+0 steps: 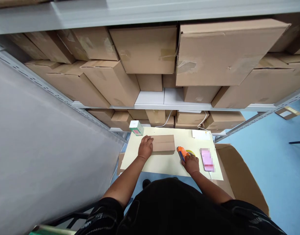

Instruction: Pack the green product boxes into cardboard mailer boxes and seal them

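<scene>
A small brown cardboard box (164,143) lies flat on a pale yellow table (164,163). My left hand (145,147) rests on the box's left end, fingers curled over its edge. My right hand (191,163) is on an orange tape dispenser (181,152) with a yellowish tape roll, to the right of the box. Whether the fingers fully close around the dispenser is hard to see.
A pink phone (207,159) on a cable lies right of the dispenser. A small green-and-white box (136,127) and a white card (201,134) sit at the table's far edge. Shelves of cardboard boxes (145,49) rise behind. An open large carton (240,178) stands at right.
</scene>
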`<state>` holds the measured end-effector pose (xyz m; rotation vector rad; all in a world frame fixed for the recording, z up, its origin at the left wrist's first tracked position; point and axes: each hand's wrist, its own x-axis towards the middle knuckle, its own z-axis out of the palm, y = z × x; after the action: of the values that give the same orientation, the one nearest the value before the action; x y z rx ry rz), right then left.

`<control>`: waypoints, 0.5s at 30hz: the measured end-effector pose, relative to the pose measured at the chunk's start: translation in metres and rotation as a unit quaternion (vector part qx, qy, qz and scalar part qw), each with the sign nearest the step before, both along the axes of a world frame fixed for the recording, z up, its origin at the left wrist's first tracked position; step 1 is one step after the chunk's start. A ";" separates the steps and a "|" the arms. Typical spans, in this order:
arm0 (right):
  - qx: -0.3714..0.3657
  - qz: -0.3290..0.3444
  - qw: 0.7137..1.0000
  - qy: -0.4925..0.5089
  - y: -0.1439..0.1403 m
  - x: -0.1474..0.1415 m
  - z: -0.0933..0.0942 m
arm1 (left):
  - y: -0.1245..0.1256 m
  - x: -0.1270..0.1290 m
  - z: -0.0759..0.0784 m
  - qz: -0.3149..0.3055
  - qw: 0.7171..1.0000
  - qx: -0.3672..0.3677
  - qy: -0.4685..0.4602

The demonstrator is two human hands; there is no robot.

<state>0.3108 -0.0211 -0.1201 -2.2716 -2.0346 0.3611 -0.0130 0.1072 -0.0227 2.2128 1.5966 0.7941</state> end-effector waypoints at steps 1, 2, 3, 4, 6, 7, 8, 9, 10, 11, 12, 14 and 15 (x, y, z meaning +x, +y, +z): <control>-0.003 -0.012 1.000 -0.002 0.003 -0.005 -0.002 | 0.000 0.000 -0.001 0.000 1.000 0.001 0.000; -0.004 -0.028 1.000 -0.002 0.006 -0.009 -0.004 | 0.001 -0.001 -0.002 -0.001 1.000 0.003 -0.001; -0.005 -0.048 0.999 0.000 0.008 -0.013 -0.006 | 0.001 -0.001 -0.003 -0.004 1.000 0.007 -0.005; -0.005 -0.068 0.998 0.002 0.010 -0.017 -0.008 | 0.001 -0.001 -0.004 -0.007 1.000 0.010 -0.012; -0.007 -0.096 0.995 0.004 0.010 -0.022 -0.012 | 0.001 -0.002 -0.007 -0.016 0.999 0.014 -0.030; -0.009 -0.104 0.995 0.005 0.010 -0.024 -0.014 | 0.001 -0.003 -0.007 -0.023 0.999 0.015 -0.038; -0.011 -0.110 0.994 0.007 0.009 -0.024 -0.014 | 0.000 -0.003 -0.008 -0.031 0.998 0.016 -0.045; -0.013 -0.112 0.994 0.009 0.009 -0.024 -0.014 | 0.000 -0.003 -0.009 -0.037 0.998 0.016 -0.048; -0.013 -0.115 0.993 0.013 0.008 -0.023 -0.012 | 0.000 -0.004 -0.009 -0.043 0.998 0.017 -0.049; -0.012 -0.120 0.993 0.020 0.007 -0.021 -0.009 | 0.000 -0.004 -0.009 -0.046 0.998 0.018 -0.049; -0.013 -0.127 0.991 0.032 0.007 -0.018 -0.006 | 0.000 -0.005 -0.009 -0.048 0.997 0.019 -0.051; -0.020 -0.151 0.984 0.089 0.005 -0.011 0.005 | 0.001 -0.005 -0.009 -0.046 0.997 0.017 -0.058; -0.022 -0.168 0.976 0.134 0.003 -0.007 0.012 | 0.001 -0.005 -0.010 -0.043 0.997 0.015 -0.063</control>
<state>0.3038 -0.0177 -0.1086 -2.3817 -1.4984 0.6487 -0.0181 0.1081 -0.0323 2.1895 1.4295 0.9172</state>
